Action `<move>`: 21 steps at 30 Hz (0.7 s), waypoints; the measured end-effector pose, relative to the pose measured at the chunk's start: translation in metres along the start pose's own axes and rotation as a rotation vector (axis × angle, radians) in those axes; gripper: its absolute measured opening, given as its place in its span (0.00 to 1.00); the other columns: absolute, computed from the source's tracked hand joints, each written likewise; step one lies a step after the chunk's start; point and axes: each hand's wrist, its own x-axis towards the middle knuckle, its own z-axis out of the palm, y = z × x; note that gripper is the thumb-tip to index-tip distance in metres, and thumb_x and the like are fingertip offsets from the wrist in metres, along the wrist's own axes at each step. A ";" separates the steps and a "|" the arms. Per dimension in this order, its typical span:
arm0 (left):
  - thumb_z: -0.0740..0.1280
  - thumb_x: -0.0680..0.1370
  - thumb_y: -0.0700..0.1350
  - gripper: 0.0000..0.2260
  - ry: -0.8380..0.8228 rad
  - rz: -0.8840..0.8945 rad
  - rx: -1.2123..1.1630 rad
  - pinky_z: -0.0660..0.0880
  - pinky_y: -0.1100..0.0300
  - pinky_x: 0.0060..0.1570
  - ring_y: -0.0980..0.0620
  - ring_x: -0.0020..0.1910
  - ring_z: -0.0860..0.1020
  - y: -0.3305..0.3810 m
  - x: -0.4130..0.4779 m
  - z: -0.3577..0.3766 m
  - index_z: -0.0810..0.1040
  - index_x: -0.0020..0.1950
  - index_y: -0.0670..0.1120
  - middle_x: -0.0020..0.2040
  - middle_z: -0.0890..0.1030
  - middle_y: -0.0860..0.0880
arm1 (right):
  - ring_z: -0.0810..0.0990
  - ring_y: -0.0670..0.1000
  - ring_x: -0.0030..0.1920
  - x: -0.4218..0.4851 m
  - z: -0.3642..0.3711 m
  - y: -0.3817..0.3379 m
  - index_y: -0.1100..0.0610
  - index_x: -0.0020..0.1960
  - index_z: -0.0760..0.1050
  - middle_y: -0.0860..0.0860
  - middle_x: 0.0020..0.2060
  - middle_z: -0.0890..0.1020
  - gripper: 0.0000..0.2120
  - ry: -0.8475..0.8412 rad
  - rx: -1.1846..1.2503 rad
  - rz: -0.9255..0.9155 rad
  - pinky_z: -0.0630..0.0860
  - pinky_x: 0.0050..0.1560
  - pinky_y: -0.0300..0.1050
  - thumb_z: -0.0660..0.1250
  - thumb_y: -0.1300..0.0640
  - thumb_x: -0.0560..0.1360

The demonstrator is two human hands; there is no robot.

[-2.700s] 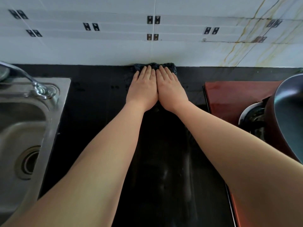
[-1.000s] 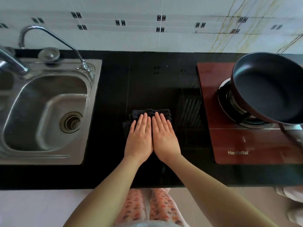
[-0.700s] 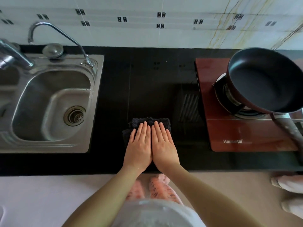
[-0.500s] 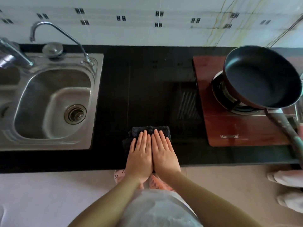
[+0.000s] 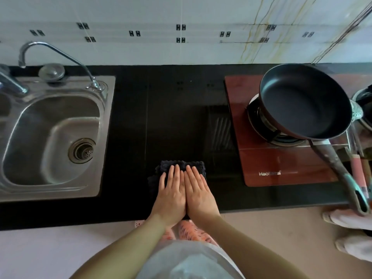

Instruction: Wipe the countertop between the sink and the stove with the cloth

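A dark folded cloth [image 5: 181, 165] lies on the black countertop [image 5: 165, 117], near its front edge, between the steel sink [image 5: 106, 117] and the red stove [image 5: 281, 164]. My left hand [image 5: 171, 196] and my right hand [image 5: 198, 194] lie flat on the cloth side by side, fingers straight and pointing at the wall. The hands cover most of the cloth; only its far edge and left side show.
A dark frying pan [image 5: 304, 101] sits on the stove's burner, its handle [image 5: 342, 172] reaching past the counter's front edge at the right. A curved faucet [image 5: 60, 53] stands behind the sink. Utensils and another pot crowd the far right edge.
Both hands have dragged the cloth from the wall back across the countertop to its front edge. In the last half second they slid slightly nearer to me.
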 end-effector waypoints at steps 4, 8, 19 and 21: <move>0.49 0.77 0.46 0.25 0.019 -0.015 -0.054 0.56 0.38 0.70 0.35 0.73 0.57 0.041 0.033 -0.003 0.60 0.72 0.36 0.72 0.63 0.33 | 0.56 0.57 0.74 -0.003 -0.015 0.048 0.61 0.74 0.56 0.58 0.74 0.60 0.30 0.030 -0.053 0.009 0.61 0.71 0.55 0.60 0.56 0.75; 0.54 0.80 0.47 0.25 -0.008 -0.046 -0.035 0.54 0.40 0.71 0.37 0.74 0.54 0.050 0.039 -0.005 0.56 0.74 0.37 0.74 0.59 0.35 | 0.57 0.56 0.74 -0.002 -0.022 0.055 0.62 0.74 0.57 0.59 0.73 0.63 0.36 -0.006 -0.056 0.024 0.59 0.70 0.54 0.69 0.56 0.71; 0.47 0.79 0.49 0.24 -0.009 0.097 -0.111 0.62 0.42 0.68 0.39 0.73 0.59 0.028 0.047 -0.004 0.60 0.72 0.37 0.72 0.64 0.36 | 0.58 0.59 0.73 0.009 -0.013 0.050 0.63 0.73 0.60 0.60 0.72 0.64 0.38 -0.063 -0.072 0.072 0.58 0.69 0.56 0.72 0.56 0.68; 0.49 0.80 0.48 0.24 0.003 0.115 -0.108 0.62 0.42 0.69 0.39 0.73 0.60 0.024 0.055 -0.006 0.60 0.72 0.37 0.72 0.65 0.36 | 0.54 0.59 0.75 0.016 -0.014 0.055 0.63 0.74 0.56 0.60 0.73 0.60 0.37 -0.048 -0.062 0.057 0.54 0.73 0.55 0.69 0.56 0.71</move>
